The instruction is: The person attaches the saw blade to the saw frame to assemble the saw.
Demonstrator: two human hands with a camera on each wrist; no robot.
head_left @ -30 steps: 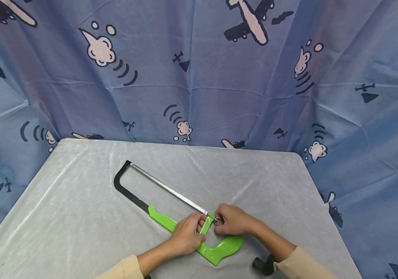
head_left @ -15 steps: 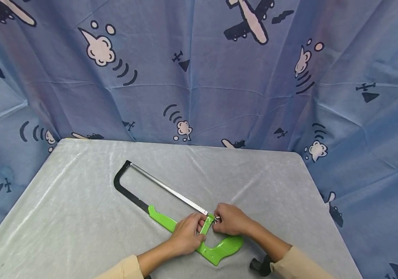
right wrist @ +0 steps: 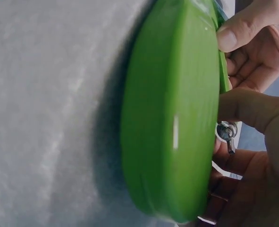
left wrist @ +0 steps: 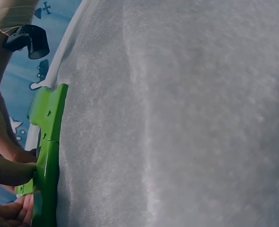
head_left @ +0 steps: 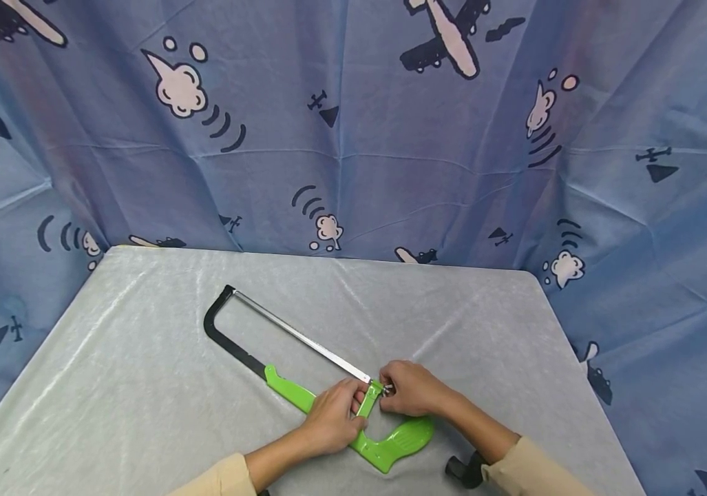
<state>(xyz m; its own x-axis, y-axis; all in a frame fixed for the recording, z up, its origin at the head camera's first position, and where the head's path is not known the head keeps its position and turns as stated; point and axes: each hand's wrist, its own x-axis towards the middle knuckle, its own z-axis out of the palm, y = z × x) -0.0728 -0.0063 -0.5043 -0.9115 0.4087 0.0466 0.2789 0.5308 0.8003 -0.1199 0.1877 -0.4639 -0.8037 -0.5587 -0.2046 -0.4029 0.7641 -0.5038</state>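
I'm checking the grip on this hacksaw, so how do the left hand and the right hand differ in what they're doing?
The left hand grips the hacksaw's green handle from the frame side; the right hand pinches the small metal wing nut at the blade's end. The left covers plastic, the right works metal hardware. Both rest low over the grey table.

In the head view the right hand [head_left: 411, 390] hides the wing nut [right wrist: 225, 131] at the blade's [head_left: 301, 337] 4 o'clock end. The left hand [head_left: 332, 418] covers part of the green handle [head_left: 393, 443]. Both forearms leave at 6 o'clock.
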